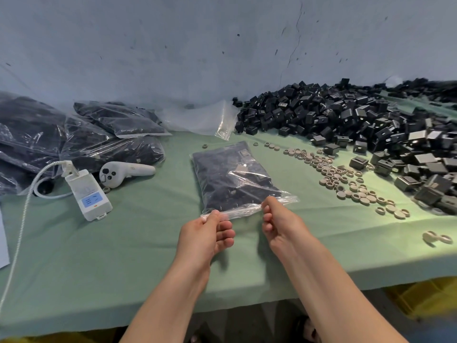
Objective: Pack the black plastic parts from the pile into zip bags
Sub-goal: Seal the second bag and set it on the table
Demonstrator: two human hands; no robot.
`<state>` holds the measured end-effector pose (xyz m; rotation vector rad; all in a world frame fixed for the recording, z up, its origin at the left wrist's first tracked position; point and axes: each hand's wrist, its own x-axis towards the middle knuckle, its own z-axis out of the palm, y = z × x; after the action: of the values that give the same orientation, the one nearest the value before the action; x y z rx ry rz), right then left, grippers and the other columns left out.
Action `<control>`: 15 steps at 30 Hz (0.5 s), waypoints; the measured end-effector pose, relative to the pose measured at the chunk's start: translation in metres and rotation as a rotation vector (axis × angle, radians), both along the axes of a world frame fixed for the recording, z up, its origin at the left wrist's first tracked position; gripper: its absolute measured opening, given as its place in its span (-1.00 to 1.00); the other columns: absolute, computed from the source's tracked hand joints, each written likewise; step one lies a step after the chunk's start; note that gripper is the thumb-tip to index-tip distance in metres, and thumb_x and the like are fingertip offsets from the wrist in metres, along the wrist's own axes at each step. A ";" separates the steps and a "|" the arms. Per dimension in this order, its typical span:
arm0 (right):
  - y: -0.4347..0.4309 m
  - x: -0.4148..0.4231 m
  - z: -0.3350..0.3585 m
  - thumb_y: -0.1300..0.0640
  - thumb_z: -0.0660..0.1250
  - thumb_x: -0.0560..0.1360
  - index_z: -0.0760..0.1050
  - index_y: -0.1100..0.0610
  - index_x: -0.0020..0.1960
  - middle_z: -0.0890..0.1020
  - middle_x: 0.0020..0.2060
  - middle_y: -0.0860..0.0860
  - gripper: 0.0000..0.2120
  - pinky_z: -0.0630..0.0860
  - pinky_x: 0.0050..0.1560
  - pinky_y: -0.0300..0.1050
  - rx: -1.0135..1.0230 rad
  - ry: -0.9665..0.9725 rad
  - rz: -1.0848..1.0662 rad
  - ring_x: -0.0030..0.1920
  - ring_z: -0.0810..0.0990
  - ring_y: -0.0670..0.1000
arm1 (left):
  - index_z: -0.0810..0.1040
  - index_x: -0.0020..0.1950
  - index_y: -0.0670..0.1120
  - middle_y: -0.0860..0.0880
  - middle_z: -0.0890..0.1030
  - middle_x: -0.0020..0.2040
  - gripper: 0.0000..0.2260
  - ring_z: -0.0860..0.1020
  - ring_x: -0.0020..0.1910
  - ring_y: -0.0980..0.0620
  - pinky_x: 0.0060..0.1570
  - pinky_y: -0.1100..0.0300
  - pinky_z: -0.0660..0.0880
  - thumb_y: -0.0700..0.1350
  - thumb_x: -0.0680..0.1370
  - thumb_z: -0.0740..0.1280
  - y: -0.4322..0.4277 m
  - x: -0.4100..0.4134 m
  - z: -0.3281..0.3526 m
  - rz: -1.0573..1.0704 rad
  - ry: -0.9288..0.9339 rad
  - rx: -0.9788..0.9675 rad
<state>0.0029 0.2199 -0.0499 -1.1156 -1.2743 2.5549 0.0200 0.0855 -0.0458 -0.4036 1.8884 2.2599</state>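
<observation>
Pinching the near zip edge of a filled zip bag (pixel 232 177): thumb and curled fingers (pixel 215 215) of the left hand (pixel 207 233) at its left corner, those of the right hand (pixel 279 224) further right along the same edge.

- Bag: flat at frame centre on the green-covered bench (pixel 99 256), its far end pointing up-frame.
- Bare cloth: from the zip edge down to the bench's near edge, and left of the bag.
- Right: scattered beige rings (pixel 346 179) near the bag's right edge; beyond them, the pile of black plastic parts (pixel 358 120), upper right.
- Left: white device (pixel 89 194) on a coiled cable (pixel 22 219), and a white controller (pixel 123 173).
- Upper left: filled bags (pixel 74 134), stacked.
- Top centre: empty bags (pixel 197 120) against the wall.
</observation>
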 end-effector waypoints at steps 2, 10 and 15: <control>0.004 0.000 0.000 0.31 0.32 0.46 0.40 0.11 -0.35 0.43 -0.48 -0.06 -0.75 0.16 -0.67 -0.36 0.000 -0.003 -0.019 -0.66 0.29 -0.18 | 0.59 -0.06 -0.24 -0.02 0.59 -0.40 -0.77 0.56 -0.49 0.13 -0.48 0.31 0.51 -0.14 0.67 0.24 -0.002 -0.001 0.000 -0.001 0.000 0.003; 0.024 0.000 0.002 0.31 0.32 0.46 0.40 0.10 -0.34 0.42 -0.47 -0.06 -0.75 0.14 -0.68 -0.36 0.025 -0.004 -0.101 -0.68 0.28 -0.18 | 0.60 -0.06 -0.25 -0.01 0.60 -0.42 -0.77 0.57 -0.49 0.13 -0.47 0.30 0.53 -0.14 0.67 0.25 -0.007 -0.002 -0.001 -0.015 0.006 0.009; 0.029 0.002 0.004 0.31 0.33 0.46 0.41 0.11 -0.34 0.43 -0.46 -0.05 -0.75 0.15 -0.67 -0.36 0.042 -0.004 -0.147 -0.68 0.28 -0.18 | 0.60 -0.06 -0.24 -0.02 0.60 -0.41 -0.78 0.56 -0.48 0.12 -0.47 0.30 0.53 -0.15 0.66 0.25 -0.009 -0.003 0.000 -0.013 0.008 0.006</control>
<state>0.0047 0.2486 -0.0454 -1.1613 -1.1934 2.4101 0.0168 0.0761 -0.0461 -0.3812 1.8823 2.2622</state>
